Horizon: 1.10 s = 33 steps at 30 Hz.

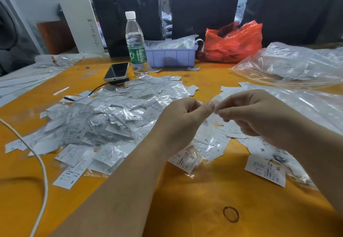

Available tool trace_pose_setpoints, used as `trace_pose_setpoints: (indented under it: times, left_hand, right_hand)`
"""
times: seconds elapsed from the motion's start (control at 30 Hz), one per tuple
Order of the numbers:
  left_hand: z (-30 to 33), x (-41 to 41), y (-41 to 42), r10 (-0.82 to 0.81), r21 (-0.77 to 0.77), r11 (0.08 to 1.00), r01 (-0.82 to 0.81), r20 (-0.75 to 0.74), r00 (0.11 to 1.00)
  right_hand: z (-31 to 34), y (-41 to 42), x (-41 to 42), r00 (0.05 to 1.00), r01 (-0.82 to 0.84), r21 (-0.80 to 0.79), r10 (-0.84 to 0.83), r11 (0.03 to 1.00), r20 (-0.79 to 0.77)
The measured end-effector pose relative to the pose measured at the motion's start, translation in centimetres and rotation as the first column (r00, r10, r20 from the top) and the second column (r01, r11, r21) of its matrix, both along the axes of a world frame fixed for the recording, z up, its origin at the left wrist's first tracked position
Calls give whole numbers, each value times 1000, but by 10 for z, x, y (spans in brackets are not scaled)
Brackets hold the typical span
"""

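Observation:
My left hand [182,120] and my right hand [256,115] meet above the orange table [185,199], fingertips almost touching. Between them they pinch a small clear plastic sleeve [216,109], mostly hidden by the fingers. A big heap of white size labels in clear sleeves [111,118] spreads to the left of my hands. More labels, marked S, M and XL, lie under and to the right of my hands [265,170].
At the back stand a water bottle [136,45], a phone [117,71], a purple bin [172,55], a red plastic bag [232,42] and clear bags [297,64]. A white cable [41,171] crosses the left side. A rubber band [231,214] lies near the front.

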<state>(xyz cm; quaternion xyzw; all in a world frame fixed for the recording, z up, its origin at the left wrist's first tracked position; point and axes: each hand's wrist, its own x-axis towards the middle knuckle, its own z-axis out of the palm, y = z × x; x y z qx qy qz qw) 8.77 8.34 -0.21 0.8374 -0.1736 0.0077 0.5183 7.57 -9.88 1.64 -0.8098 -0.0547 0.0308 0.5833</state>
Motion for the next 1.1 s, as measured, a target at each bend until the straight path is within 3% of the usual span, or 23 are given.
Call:
trace_pose_setpoints:
  times: [0.17,0.43,0.57,0.77,0.93,1.1]
  left_hand:
    - [2,0,-1,-51,-55,997,51,2,999]
    - [5,0,1,-110,-192,977,91,-92,990]
    - [6,1,1,-63,-277,961,21,-144,988]
    - [7,5,4,30,-409,904,-125,-231,973]
    - [4,2,1,49,-244,968,-53,-22,999]
    - [6,-1,-1,-69,-201,977,68,4,998]
  right_hand:
    - [0,1,-3,995,-96,-1,96,995,3]
    - [2,0,-1,999,-33,160,26,987,47]
    - [-1,-1,1,998,18,252,-32,968,49]
    - [-4,4,0,998,-52,217,58,975,-21]
    - [-2,6,-4,989,-133,221,143,966,-32]
    - [3,2,-3,995,-96,234,84,968,60]
